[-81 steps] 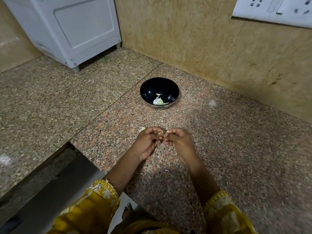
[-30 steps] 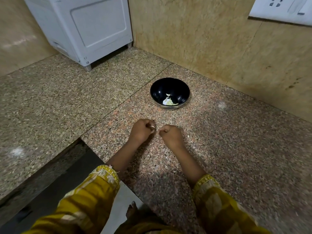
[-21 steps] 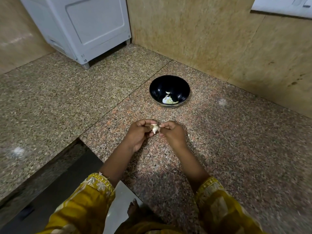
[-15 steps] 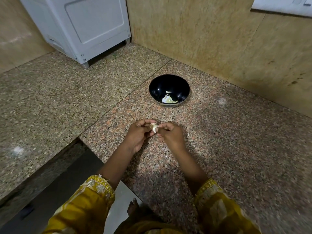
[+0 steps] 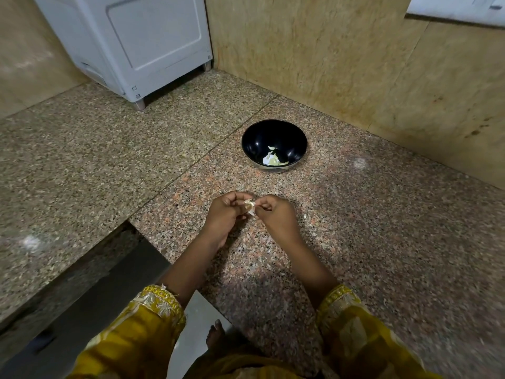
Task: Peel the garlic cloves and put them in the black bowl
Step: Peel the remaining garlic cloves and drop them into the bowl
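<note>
A pale garlic clove (image 5: 249, 207) with loose papery skin is held between both hands, just above the granite counter. My left hand (image 5: 224, 214) pinches the clove from the left. My right hand (image 5: 276, 216) pinches its skin from the right. The black bowl (image 5: 297, 138) stands on the counter a short way beyond the hands, with a few pale garlic pieces (image 5: 272, 159) at its bottom.
The speckled granite counter (image 5: 382, 228) meets a tan wall (image 5: 341, 56) behind the bowl. A white appliance (image 5: 131, 42) stands at the back left. A small pale scrap (image 5: 305, 216) lies right of my right hand. The counter edge drops off at lower left (image 5: 128, 222).
The hands parted briefly, then came back together around the clove. The skin now stands out looser between the fingertips. The bowl has not moved.
</note>
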